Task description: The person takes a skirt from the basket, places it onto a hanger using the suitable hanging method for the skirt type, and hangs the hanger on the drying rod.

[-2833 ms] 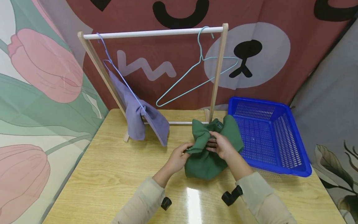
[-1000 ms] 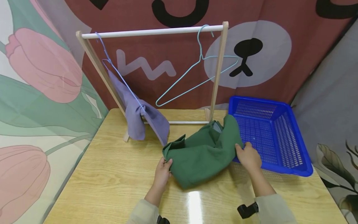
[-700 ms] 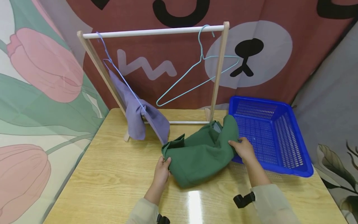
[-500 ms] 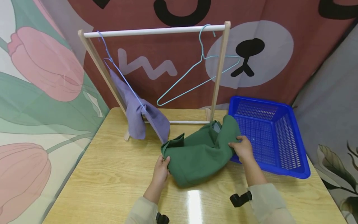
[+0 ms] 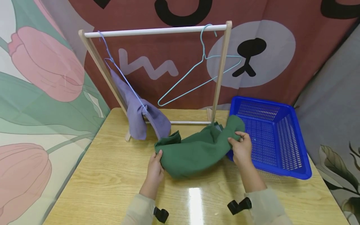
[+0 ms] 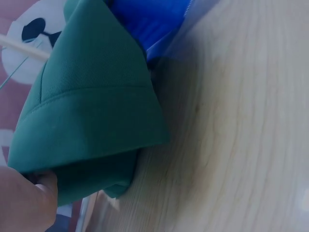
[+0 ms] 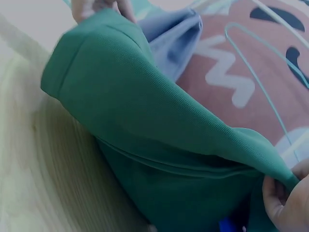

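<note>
A green garment (image 5: 194,156) stretches between both hands over the table, its middle sagging; the folds hide what kind it is. My left hand (image 5: 154,167) pinches its left end, thumb on top. My right hand (image 5: 242,148) grips the right end beside the basket, thumb and fingers on the cloth. In the left wrist view, a stitched hem runs along the garment (image 6: 91,111) above the left hand (image 6: 29,200). The right wrist view has the garment (image 7: 130,96) running diagonally down to the right hand (image 7: 292,205), with the left hand (image 7: 104,7) at its far end.
A blue basket (image 5: 299,137) stands at the right, partly behind the garment. Behind, a rack (image 5: 157,31) bears a light-blue hanger (image 5: 180,82) without clothing and a purple hanger (image 5: 123,78) with a purple garment (image 5: 136,122). All stand on a wooden table (image 5: 107,187).
The green garment went from a bunched heap to stretched sideways between the hands. Over the last half second its left end and lower edge rose, and the left hand moved slightly left and up.
</note>
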### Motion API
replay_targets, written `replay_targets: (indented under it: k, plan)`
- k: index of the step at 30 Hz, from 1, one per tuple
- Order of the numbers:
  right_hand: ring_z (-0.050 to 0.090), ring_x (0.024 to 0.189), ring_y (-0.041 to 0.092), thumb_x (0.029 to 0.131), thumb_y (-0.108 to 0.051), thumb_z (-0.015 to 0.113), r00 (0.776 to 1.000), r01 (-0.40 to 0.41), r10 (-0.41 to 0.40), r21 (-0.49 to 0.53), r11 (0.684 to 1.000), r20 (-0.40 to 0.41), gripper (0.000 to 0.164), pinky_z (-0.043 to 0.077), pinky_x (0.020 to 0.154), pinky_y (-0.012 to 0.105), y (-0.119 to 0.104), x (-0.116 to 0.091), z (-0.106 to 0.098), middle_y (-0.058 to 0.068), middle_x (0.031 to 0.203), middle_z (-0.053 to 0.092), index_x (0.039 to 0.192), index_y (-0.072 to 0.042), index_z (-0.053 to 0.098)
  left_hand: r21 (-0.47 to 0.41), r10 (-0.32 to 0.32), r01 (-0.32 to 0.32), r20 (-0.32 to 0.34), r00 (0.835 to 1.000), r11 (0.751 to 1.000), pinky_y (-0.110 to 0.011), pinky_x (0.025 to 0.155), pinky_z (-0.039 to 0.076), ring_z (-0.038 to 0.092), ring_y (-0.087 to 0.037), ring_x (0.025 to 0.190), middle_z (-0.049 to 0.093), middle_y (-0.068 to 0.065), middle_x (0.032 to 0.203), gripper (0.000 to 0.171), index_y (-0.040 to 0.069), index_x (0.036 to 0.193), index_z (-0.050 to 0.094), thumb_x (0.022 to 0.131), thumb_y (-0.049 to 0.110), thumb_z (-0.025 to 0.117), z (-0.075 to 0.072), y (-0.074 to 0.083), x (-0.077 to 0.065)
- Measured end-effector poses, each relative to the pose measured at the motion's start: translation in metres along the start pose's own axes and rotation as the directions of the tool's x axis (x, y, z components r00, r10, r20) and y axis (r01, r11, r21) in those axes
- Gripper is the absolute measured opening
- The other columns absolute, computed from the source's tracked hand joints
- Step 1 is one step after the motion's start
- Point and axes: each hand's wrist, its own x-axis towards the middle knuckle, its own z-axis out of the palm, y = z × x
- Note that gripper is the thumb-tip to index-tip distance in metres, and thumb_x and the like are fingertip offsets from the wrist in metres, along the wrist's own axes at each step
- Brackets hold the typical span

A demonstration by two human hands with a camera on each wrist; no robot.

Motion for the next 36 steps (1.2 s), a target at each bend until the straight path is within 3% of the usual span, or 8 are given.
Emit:
replay_targets:
  k: [3, 8, 13, 16, 19, 27, 30, 36]
  plan:
    - [0.051, 0.079, 0.011, 0.079, 0.009, 0.051, 0.999, 0.006, -0.006, 0.024, 1.000, 0.039, 0.029, 0.046, 0.062, 0.017, -0.001, -0.011, 0.003, 0.009, 0.094, 0.043, 0.101, -0.005, 0.038, -0.028, 0.012, -0.012, 0.010, 1.000, 1.000, -0.032, 0.102, 0.015, 0.014, -0.024, 0.127, 0.015, -0.012, 0.140, 0.049, 0.001, 0.134, 0.020, 0.093, 0.022, 0.038, -0.006, 0.005, 0.002]
    - [0.052, 0.076, 0.011, 0.078, 0.008, 0.052, 0.997, -0.013, 0.010, 0.034, 0.999, 0.079, 0.029, 0.045, 0.059, 0.018, 0.003, -0.028, 0.009, 0.011, 0.093, 0.045, 0.101, -0.003, 0.038, -0.024, 0.043, -0.040, 0.119, 0.992, 0.999, -0.034, 0.103, 0.010, 0.010, -0.023, 0.128, 0.009, -0.011, 0.142, 0.055, 0.005, 0.136, 0.018, 0.091, 0.025, 0.043, -0.017, 0.009, 0.004]
    - [0.053, 0.074, 0.010, 0.079, 0.006, 0.052, 0.991, -0.060, 0.058, 0.014, 0.998, 0.121, 0.027, 0.046, 0.060, 0.020, 0.012, -0.043, 0.010, 0.011, 0.093, 0.048, 0.100, -0.001, 0.038, 0.141, 0.071, -0.106, 0.233, 0.970, 0.984, -0.042, 0.100, 0.018, 0.023, -0.029, 0.122, 0.022, -0.015, 0.137, 0.061, 0.009, 0.135, 0.024, 0.082, 0.006, 0.054, -0.022, 0.011, 0.003]
    - [0.052, 0.069, 0.008, 0.079, 0.006, 0.052, 0.986, -0.085, 0.088, -0.027, 0.996, 0.140, 0.026, 0.045, 0.058, 0.020, 0.019, -0.051, 0.009, 0.006, 0.084, 0.049, 0.101, 0.000, 0.039, 0.282, 0.041, -0.124, 0.283, 0.958, 0.951, -0.044, 0.097, 0.024, 0.028, -0.032, 0.119, 0.023, -0.016, 0.137, 0.069, 0.013, 0.137, 0.019, 0.079, -0.004, 0.052, -0.025, 0.012, 0.003]
    - [0.051, 0.065, 0.008, 0.079, 0.006, 0.053, 0.982, -0.091, 0.102, -0.076, 0.993, 0.161, 0.026, 0.044, 0.056, 0.021, 0.025, -0.057, 0.008, 0.003, 0.075, 0.045, 0.101, 0.001, 0.040, 0.354, 0.016, -0.129, 0.305, 0.952, 0.926, -0.043, 0.092, 0.032, 0.031, -0.035, 0.117, 0.021, -0.019, 0.137, 0.072, 0.014, 0.139, 0.012, 0.081, -0.010, 0.046, -0.028, 0.014, 0.003]
    - [0.049, 0.063, 0.013, 0.077, 0.005, 0.056, 0.967, -0.064, 0.109, -0.198, 0.978, 0.228, 0.026, 0.044, 0.053, 0.024, 0.046, -0.070, 0.002, 0.006, 0.071, 0.044, 0.098, 0.005, 0.042, 0.346, 0.016, -0.066, 0.144, 0.989, 0.936, -0.038, 0.078, 0.044, 0.048, -0.028, 0.101, 0.040, -0.017, 0.121, 0.064, 0.020, 0.136, 0.024, 0.082, -0.009, 0.044, -0.041, 0.019, 0.002]
    - [0.047, 0.062, 0.014, 0.077, 0.005, 0.056, 0.963, -0.067, 0.121, -0.221, 0.973, 0.242, 0.025, 0.044, 0.053, 0.025, 0.056, -0.073, 0.000, 0.007, 0.070, 0.041, 0.097, 0.005, 0.042, 0.336, 0.008, -0.037, 0.088, 0.996, 0.941, -0.038, 0.074, 0.046, 0.052, -0.024, 0.093, 0.044, -0.015, 0.115, 0.062, 0.020, 0.135, 0.028, 0.082, -0.009, 0.045, -0.043, 0.020, 0.001]
    - [0.044, 0.058, 0.014, 0.077, 0.004, 0.056, 0.960, -0.070, 0.136, -0.260, 0.963, 0.244, 0.023, 0.043, 0.053, 0.030, 0.077, -0.072, -0.006, 0.006, 0.069, 0.042, 0.095, 0.006, 0.043, 0.390, 0.014, -0.014, 0.003, 1.000, 0.921, -0.035, 0.070, 0.047, 0.054, -0.019, 0.086, 0.048, -0.015, 0.112, 0.057, 0.011, 0.133, 0.030, 0.082, -0.007, 0.048, -0.047, 0.016, 0.002]
